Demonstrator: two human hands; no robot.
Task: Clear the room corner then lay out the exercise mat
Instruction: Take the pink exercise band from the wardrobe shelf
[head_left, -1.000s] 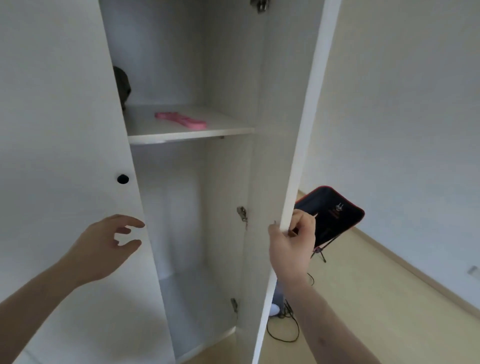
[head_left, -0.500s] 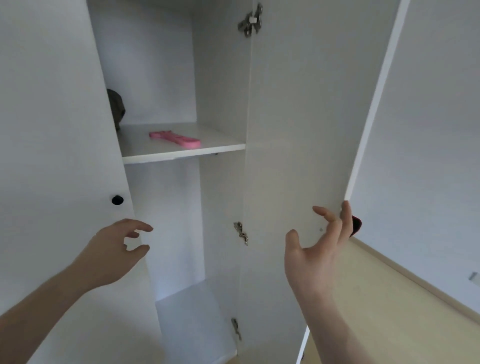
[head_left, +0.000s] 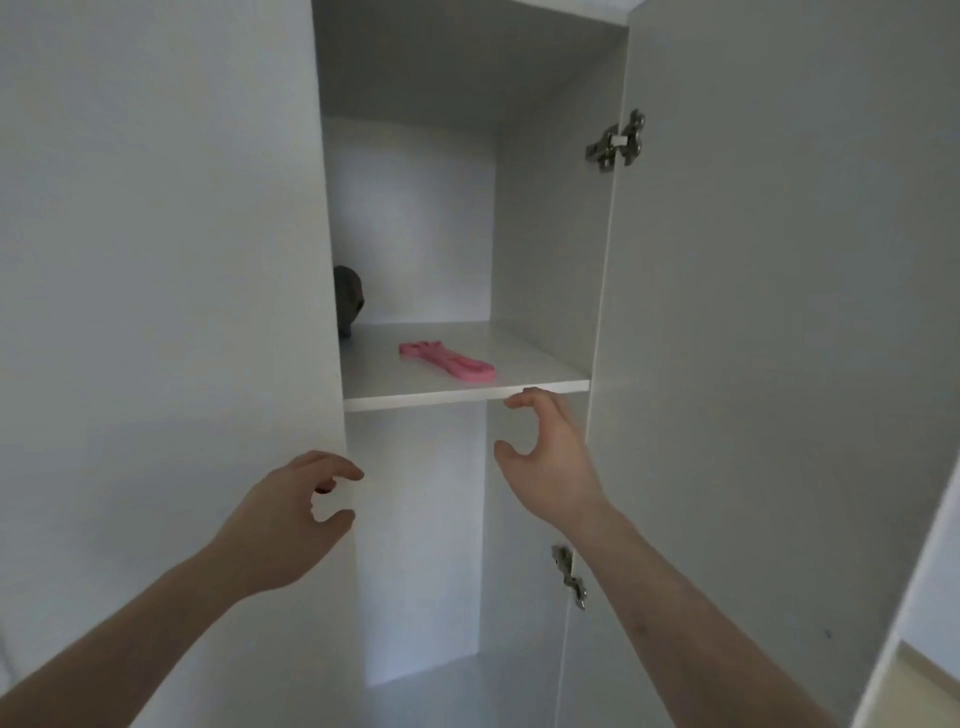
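A: Task thing — exercise mat — where's it sitting?
B: Can't tell. A dark rounded object (head_left: 349, 301) is peeking out at the shelf's (head_left: 530, 385) left end, mostly hidden behind the closed left door (head_left: 166, 312); not clear what it is. A pink flat item (head_left: 447, 360) is lying mid-shelf.
A: Hands?
B: Right hand (head_left: 550, 462) is hovering just under the shelf's front edge, fingers spread and curled, gripping nothing. Left hand (head_left: 291, 514) is reaching near the left door's edge, fingers loosely apart, also holding nothing.
A: Surroundings?
B: White wardrobe — right door (head_left: 769, 364) is standing wide open, upper hinge (head_left: 618, 143) and lower hinge (head_left: 570, 574) showing.
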